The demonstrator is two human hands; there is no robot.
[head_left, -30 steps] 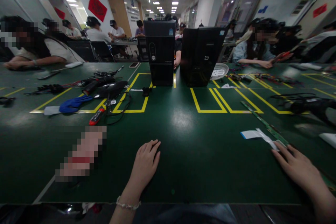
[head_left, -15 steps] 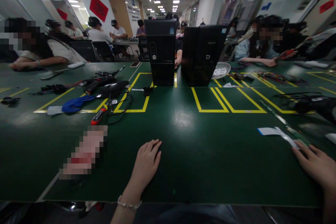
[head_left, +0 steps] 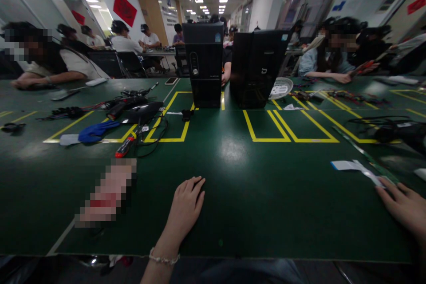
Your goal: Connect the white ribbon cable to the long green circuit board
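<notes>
My left hand (head_left: 187,202) lies palm down on the green table (head_left: 253,213), its fingers loosely stretched and nothing in them. At the right edge, my right hand (head_left: 404,206) has its fingers on the near end of a long, narrow green circuit board strip (head_left: 361,153). A white flat ribbon cable (head_left: 348,165) with a blue tip comes from that same end and points left. The fingers cover where cable and strip meet. A pixelated flat pinkish thing (head_left: 111,191) lies left of my left hand, apart from it.
Two black computer towers (head_left: 203,66) stand at the back middle, with a white basket (head_left: 281,88) beside them. A red-handled screwdriver (head_left: 125,147), a blue glove (head_left: 96,132) and black cables (head_left: 159,135) lie left. More black cabling (head_left: 402,129) lies right. People sit across the table.
My right hand has slid slightly to the right, and the circuit board strip and ribbon cable have shifted with it. My left hand has stayed in place.
</notes>
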